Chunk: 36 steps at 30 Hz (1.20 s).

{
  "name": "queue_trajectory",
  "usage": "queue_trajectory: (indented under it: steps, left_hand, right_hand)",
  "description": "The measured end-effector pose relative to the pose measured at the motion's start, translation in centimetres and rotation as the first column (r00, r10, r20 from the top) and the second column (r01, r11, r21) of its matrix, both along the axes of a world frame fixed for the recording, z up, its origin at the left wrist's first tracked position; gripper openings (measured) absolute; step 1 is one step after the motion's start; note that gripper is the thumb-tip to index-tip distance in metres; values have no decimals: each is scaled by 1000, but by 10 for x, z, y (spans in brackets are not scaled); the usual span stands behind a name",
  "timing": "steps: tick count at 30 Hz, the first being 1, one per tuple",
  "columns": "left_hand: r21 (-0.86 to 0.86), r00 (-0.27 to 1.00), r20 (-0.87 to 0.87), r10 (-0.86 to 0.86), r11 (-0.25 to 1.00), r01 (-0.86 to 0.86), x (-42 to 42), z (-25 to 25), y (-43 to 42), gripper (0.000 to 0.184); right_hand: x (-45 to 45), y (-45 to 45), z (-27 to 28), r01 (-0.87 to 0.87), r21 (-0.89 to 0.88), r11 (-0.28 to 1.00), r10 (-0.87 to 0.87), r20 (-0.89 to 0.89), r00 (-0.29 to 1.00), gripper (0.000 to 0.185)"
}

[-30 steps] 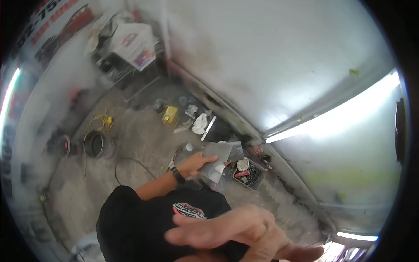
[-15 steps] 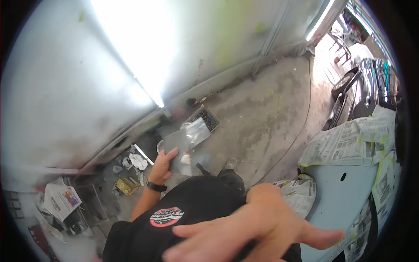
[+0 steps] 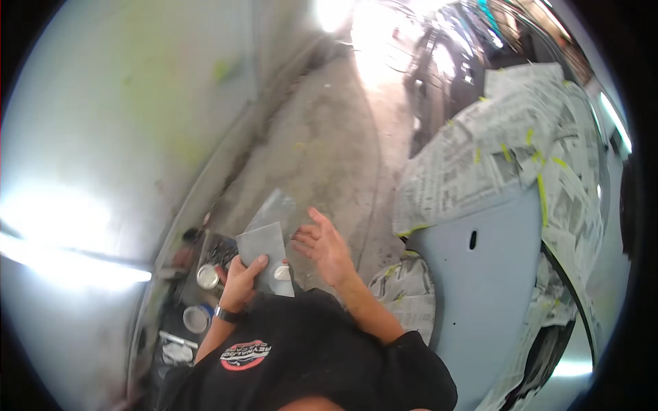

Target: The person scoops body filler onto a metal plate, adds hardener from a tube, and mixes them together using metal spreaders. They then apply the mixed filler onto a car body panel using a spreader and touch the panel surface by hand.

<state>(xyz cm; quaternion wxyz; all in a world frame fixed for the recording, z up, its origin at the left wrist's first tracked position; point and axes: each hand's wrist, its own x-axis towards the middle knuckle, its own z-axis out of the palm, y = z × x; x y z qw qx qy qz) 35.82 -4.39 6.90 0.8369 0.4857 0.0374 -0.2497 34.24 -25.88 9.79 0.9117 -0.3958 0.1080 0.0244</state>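
Through the head camera I have the left hand (image 3: 238,284) low and left of centre, grasping a thin grey board (image 3: 257,245) by its near left side, the thumb pressed flat on the top face. The board is tilted in front of the black shirt (image 3: 322,349), above the concrete floor (image 3: 312,147). On its right part I make out a white lump (image 3: 282,272), with a small reddish bit just beside it. A clear plastic sheet (image 3: 275,207) sticks out past the board's far edge; I cannot tell whether the left fingers grip it too.

The right hand (image 3: 329,252) is released, its fingers spread and the palm turned toward the board. It is near the board's right edge but apart from it.

Below the left hand, down by the wall (image 3: 89,123), I see a box (image 3: 214,248) of small items, a round tin (image 3: 208,276) at its near end, a tub (image 3: 197,318) with a blue rim, and a crumpled white cloth (image 3: 177,353).

On my right there is a pale blue-grey car panel (image 3: 480,281) with a dark slot (image 3: 473,240) in it. Newspaper (image 3: 504,116) covers the areas around it, with strips of yellow tape (image 3: 544,202) along some edges.
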Motion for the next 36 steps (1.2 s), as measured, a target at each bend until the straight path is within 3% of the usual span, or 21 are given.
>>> queue_trajectory:
  steps: [3, 6, 9, 12, 13, 14, 15, 17, 18, 19, 22, 25, 26, 28, 30, 33, 36]
  left_hand:
    - [18, 991, 20, -133, 991, 133, 47, 3, -45, 31]
    - [42, 953, 33, -302, 953, 300, 98, 2, -81, 32]
    - [76, 897, 67, -437, 898, 433, 154, 1, -111, 33]
    - [118, 856, 51, -515, 854, 507, 220, -6, -151, 35]
    - [13, 892, -35, -451, 892, 451, 244, -3, -165, 37]
    - [-79, 915, -131, -381, 924, 373, 269, 4, -180, 39]
    - [-204, 877, -208, -434, 896, 395, 300, 5, -190, 43]
    - [-401, 821, -294, -490, 843, 359, 359, 12, -209, 39]
    - [-449, 785, -298, -542, 806, 386, 383, 24, -220, 37]
    - [-369, 832, -263, -489, 848, 381, 402, 34, -231, 36]
    - [-188, 916, -70, -394, 907, 376, 453, 74, -259, 32]
    - [-92, 920, 167, -354, 924, 372, 496, 95, -283, 27]
    - [-23, 916, 215, -340, 935, 353, 508, 94, -294, 25]
    - [120, 876, 322, -358, 934, 338, 530, 90, -313, 27]
    - [266, 801, 434, -411, 909, 322, 555, 87, -330, 33]
    - [458, 802, 387, -456, 849, 262, 594, 60, -370, 38]
    - [472, 809, 355, -469, 837, 278, 633, 40, -418, 38]
  right_hand:
    - [31, -32, -1, 175, -148, 973, -192, -109, 975, 59]
    - [66, -69, -8, 172, -57, 984, -175, -68, 982, 42]
    - [109, -94, -34, 280, -164, 946, -310, -202, 929, 23]
    - [157, -138, -30, 364, -375, 853, -473, -255, 844, 19]
    - [173, -154, -26, 383, -462, 800, -535, -259, 804, 19]
    - [190, -168, -21, 451, -511, 732, -595, -158, 788, 19]
    - [207, -182, -15, 516, -552, 655, -645, -53, 762, 20]
    - [245, -189, 2, 527, -616, 585, -585, 130, 801, 24]
    - [263, -188, 22, 440, -707, 553, -507, 133, 851, 27]
    - [282, -189, 40, 366, -787, 498, -429, 144, 892, 31]
    - [312, -199, 71, 519, -750, 411, -319, 415, 852, 35]
    - [353, -231, 103, 563, -827, 8, -124, 558, 821, 49]
    - [373, -241, 105, 500, -832, -239, -42, 524, 851, 50]
    - [408, -262, 104, 333, -654, -679, 76, 389, 918, 53]
    - [431, -282, 85, 350, -713, -607, 135, 342, 930, 53]
    - [463, -308, 51, 353, -780, -516, 191, 297, 935, 52]
    - [487, -334, 32, 308, -836, -454, 192, 245, 950, 53]
